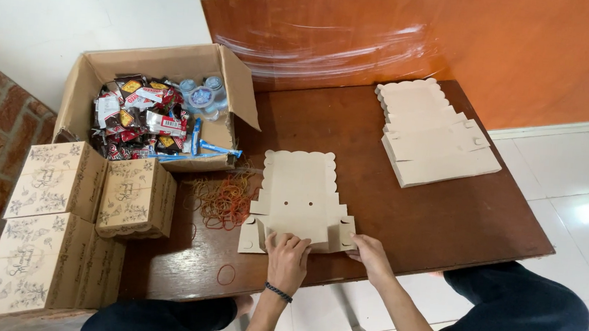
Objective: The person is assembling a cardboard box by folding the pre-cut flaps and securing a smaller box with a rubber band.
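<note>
- Your left hand presses its fingers on the near edge of the flat cardboard box blank on the desk.
- Your right hand grips the blank's near right flap.
- Left of the blank lie rubber bands; beyond them is an open carton of snacks.
- Far right of the blank sits a stack of blanks.

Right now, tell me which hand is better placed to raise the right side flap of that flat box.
Right hand: it likely suits, already touching the flat box at that flap; left hand presses its near edge.
</note>
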